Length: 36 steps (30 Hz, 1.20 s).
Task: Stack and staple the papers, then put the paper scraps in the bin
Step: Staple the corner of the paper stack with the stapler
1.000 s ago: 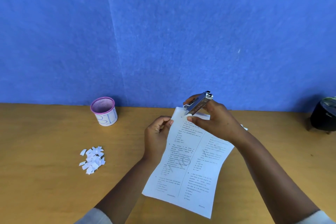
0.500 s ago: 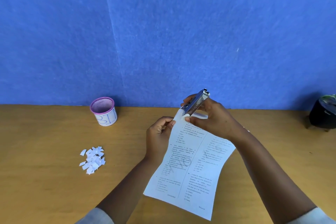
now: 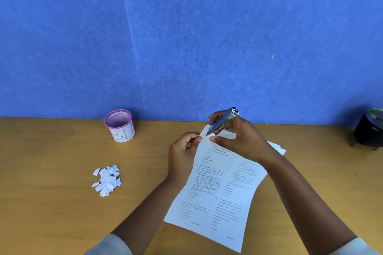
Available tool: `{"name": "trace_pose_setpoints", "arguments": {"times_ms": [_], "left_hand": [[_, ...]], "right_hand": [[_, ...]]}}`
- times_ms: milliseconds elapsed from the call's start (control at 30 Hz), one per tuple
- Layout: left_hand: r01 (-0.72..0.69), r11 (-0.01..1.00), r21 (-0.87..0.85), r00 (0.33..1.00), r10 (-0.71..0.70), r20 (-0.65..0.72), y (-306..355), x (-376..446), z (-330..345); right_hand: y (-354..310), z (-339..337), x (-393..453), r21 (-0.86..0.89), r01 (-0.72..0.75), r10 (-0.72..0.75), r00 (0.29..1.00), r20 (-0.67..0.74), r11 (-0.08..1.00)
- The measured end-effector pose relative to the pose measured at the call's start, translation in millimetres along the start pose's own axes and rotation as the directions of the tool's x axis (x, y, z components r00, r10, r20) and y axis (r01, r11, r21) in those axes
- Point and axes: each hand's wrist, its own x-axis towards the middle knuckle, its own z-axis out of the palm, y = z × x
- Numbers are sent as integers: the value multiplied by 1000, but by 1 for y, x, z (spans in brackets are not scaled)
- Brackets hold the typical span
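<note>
A stack of printed white papers [image 3: 219, 190] is lifted at its far end, its near end resting on the wooden table [image 3: 51, 203]. My left hand [image 3: 182, 155] pinches the stack's upper left edge. My right hand [image 3: 240, 138] grips a silver stapler [image 3: 223, 123], whose jaws sit over the top left corner of the papers. A pile of small white paper scraps [image 3: 106, 180] lies on the table to the left. Behind it, by the wall, stands a small pink-rimmed mesh cup labelled BIN [image 3: 120, 125].
A blue wall [image 3: 186, 37] runs along the back of the table. A black round object [image 3: 369, 130] stands at the far right edge. Bare wood lies between the scraps and the papers.
The stapler and my right hand have shifted slightly left and down onto the papers' top corner. My left hand keeps its hold on the edge.
</note>
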Motion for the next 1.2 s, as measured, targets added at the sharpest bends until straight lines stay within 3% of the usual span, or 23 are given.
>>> {"name": "trace_pose_setpoints", "arguments": {"times_ms": [533, 800, 900, 1000, 1100, 1200], "left_hand": [[20, 1000, -15, 1000, -20, 12, -3, 0, 0], [26, 1000, 7, 1000, -26, 0, -3, 0, -2], [36, 999, -13, 998, -35, 59, 0, 0, -3], [59, 998, -23, 975, -53, 214, 3, 4, -9], [-9, 1000, 5, 934, 6, 356, 10, 11, -10], [-65, 997, 28, 918, 49, 394, 21, 15, -9]], "right_hand": [[-1, 7, 3, -93, -23, 26, 999, 24, 995], [4, 13, 2, -44, -7, 6, 1000, -17, 999], [4, 13, 2, -71, 14, -16, 999, -34, 997], [6, 12, 2, -85, 39, -42, 998, -40, 996], [7, 13, 1, -146, 61, -66, 998, -26, 987], [7, 16, -1, -222, 95, -104, 994, -28, 970]]}}
